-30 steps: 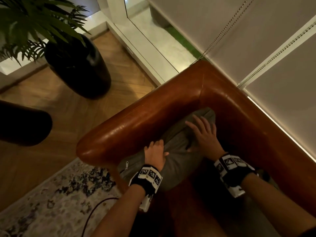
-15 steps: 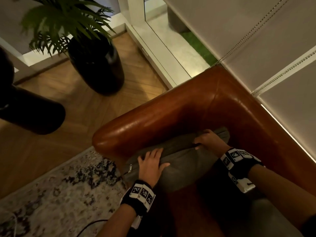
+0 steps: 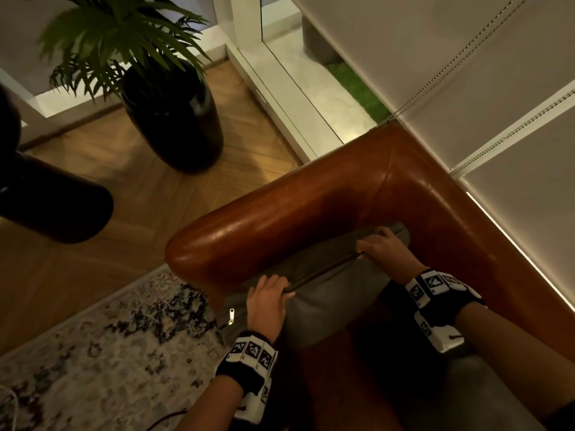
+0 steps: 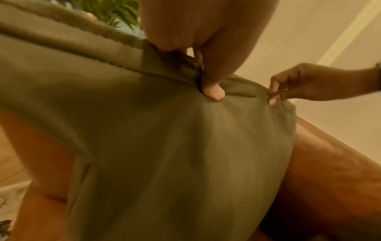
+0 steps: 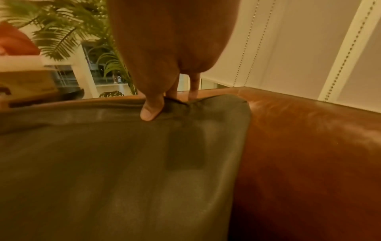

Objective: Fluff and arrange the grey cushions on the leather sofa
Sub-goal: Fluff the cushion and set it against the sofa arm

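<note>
A grey cushion [image 3: 329,293] stands on edge in the corner of the brown leather sofa [image 3: 311,213], leaning against the armrest. My left hand [image 3: 267,293] grips its top seam near the front end, thumb on the near face [image 4: 212,91]. My right hand [image 3: 379,247] pinches the same top edge near the back corner; in the right wrist view the thumb presses the fabric [image 5: 150,110] while the fingers go behind it. A zip pull [image 3: 231,315] hangs at the cushion's front corner. A second grey cushion [image 3: 485,396] lies on the seat under my right forearm.
A tall black planter [image 3: 174,119] with a green palm stands on the wooden floor beyond the armrest. A patterned rug [image 3: 93,353] lies in front of the sofa. Roller blinds [image 3: 466,73] with bead chains hang behind the sofa back. A dark rounded object [image 3: 53,206] sits at the left.
Both hands went from pressing flat on the cushion to gripping its top edge. The cushion now stands more upright against the armrest. The head view has shifted left and back.
</note>
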`<control>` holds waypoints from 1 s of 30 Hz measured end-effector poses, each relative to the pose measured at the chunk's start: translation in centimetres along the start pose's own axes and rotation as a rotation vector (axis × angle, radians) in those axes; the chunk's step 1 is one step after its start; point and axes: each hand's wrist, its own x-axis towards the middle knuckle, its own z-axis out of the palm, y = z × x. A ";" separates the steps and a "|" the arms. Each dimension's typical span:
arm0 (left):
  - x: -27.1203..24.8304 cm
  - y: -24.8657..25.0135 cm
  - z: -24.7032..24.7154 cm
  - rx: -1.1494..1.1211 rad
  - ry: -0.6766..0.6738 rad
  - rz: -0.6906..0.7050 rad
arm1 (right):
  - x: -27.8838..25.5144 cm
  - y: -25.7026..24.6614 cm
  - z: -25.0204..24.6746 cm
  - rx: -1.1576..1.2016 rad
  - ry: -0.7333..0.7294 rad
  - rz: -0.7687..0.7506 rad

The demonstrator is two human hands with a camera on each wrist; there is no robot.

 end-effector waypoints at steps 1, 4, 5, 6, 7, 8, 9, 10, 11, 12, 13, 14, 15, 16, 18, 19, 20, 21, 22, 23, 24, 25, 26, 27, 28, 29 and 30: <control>0.0 -0.3 -0.1 0.013 -0.002 0.006 | -0.1 0.0 0.2 -0.019 0.002 -0.014; -0.2 -0.3 -0.3 0.066 -0.005 0.051 | -0.6 0.0 0.2 -0.040 0.013 -0.053; -0.4 -0.2 -0.3 0.063 0.004 0.056 | -0.8 0.2 0.1 -0.033 0.013 -0.052; -0.6 0.0 -0.2 0.068 0.026 0.063 | -1.1 0.4 -0.1 -0.034 0.018 -0.046; -0.7 0.1 -0.1 0.073 0.036 0.060 | -1.3 0.4 -0.5 -0.033 0.020 -0.038; -0.8 0.1 0.2 0.085 0.042 0.060 | -1.4 0.4 -0.7 -0.022 0.001 -0.025; -0.7 0.2 0.4 0.089 0.024 0.053 | -1.5 0.3 -0.6 -0.015 -0.040 -0.007; -0.6 0.4 0.6 0.094 -0.012 0.038 | -1.4 0.1 -0.5 -0.013 -0.089 0.009; -0.5 0.7 0.8 0.102 -0.072 0.028 | -1.4 0.0 -0.4 -0.016 -0.129 0.029; -0.3 1.0 0.9 0.110 -0.099 0.039 | -1.4 0.2 0.1 -0.009 -0.131 0.041; -0.2 1.3 1.0 0.109 -0.107 0.050 | -1.5 0.5 0.5 -0.004 -0.129 0.048; -0.1 1.5 0.9 0.108 -0.103 0.055 | -1.4 0.9 0.7 -0.019 -0.136 0.042; -0.1 1.5 0.9 0.117 -0.102 0.054 | -1.5 1.1 0.9 -0.055 -0.138 0.027; -0.1 1.5 0.8 0.128 -0.104 0.050 | -1.3 1.1 0.9 -0.082 -0.145 0.012; -0.2 1.3 0.8 0.150 -0.119 0.021 | -1.2 0.5 0.5 -0.077 -0.175 0.002; -0.1 1.5 0.9 0.146 -0.129 0.001 | -1.1 0.1 0.5 -0.040 -0.208 0.011; 0.0 1.8 1.0 0.133 -0.143 -0.009 | -1.0 -0.2 0.6 -0.001 -0.296 0.028; 0.1 2.2 1.0 0.111 -0.159 -0.010 | -0.9 -0.7 0.7 0.024 -0.402 0.038; 0.3 2.6 1.1 0.091 -0.180 -0.004 | -0.6 -1.3 0.8 0.008 -0.468 0.018; 0.6 2.9 1.2 0.077 -0.205 0.004 | 0.0 -2.0 1.1 -0.026 -0.496 -0.017; 0.8 3.0 1.2 0.067 -0.230 0.007 | 0.7 -2.7 1.5 -0.046 -0.518 -0.043; 1.1 3.0 1.1 0.053 -0.251 0.004 | 1.4 -3.2 1.7 -0.059 -0.557 -0.054; 1.2 2.9 0.8 0.037 -0.262 -0.001 | 2.2 -3.7 1.4 -0.071 -0.608 -0.046; 1.2 2.8 0.6 0.031 -0.257 0.000 | 2.8 -4.2 0.8 -0.087 -0.633 -0.029; 1.0 2.7 0.3 0.037 -0.238 0.011 | 3.4 -4.5 0.3 -0.118 -0.609 -0.026; 0.9 2.6 0.2 0.048 -0.207 0.020 | 3.8 -4.7 0.0 -0.147 -0.572 -0.042; 0.8 2.4 0.2 0.057 -0.180 0.017 | 4.0 -4.8 -0.3 -0.162 -0.545 -0.068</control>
